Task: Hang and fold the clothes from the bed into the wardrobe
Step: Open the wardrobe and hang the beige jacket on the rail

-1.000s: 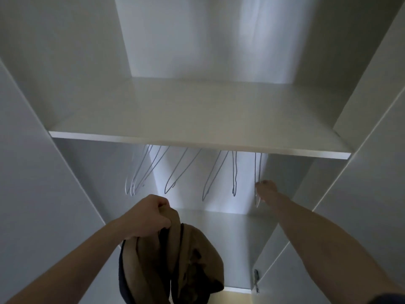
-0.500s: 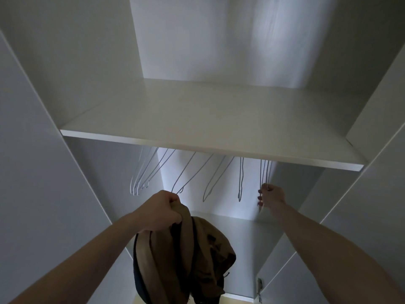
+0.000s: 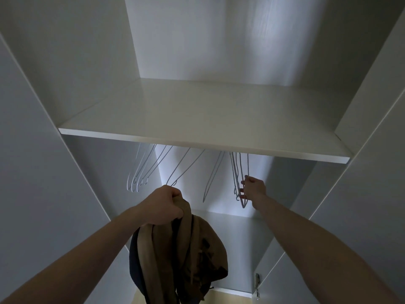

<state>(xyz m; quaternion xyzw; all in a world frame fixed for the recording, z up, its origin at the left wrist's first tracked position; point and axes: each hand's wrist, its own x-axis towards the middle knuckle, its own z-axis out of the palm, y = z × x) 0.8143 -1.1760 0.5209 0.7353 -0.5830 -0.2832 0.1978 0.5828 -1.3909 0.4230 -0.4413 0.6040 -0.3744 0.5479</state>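
The tan and dark clothes (image 3: 179, 260) are gripped in the closed fingers (image 3: 175, 207) of the left hand (image 3: 163, 205) and hang bunched below the front edge of the wardrobe shelf (image 3: 197, 119). The right hand (image 3: 252, 189) is raised to the rightmost wire hangers (image 3: 238, 178); its fingers (image 3: 242, 190) are curled around their wires. More hangers (image 3: 149, 167) are suspended under the shelf's left part. A door hinge (image 3: 257, 281) is seen at lower right.
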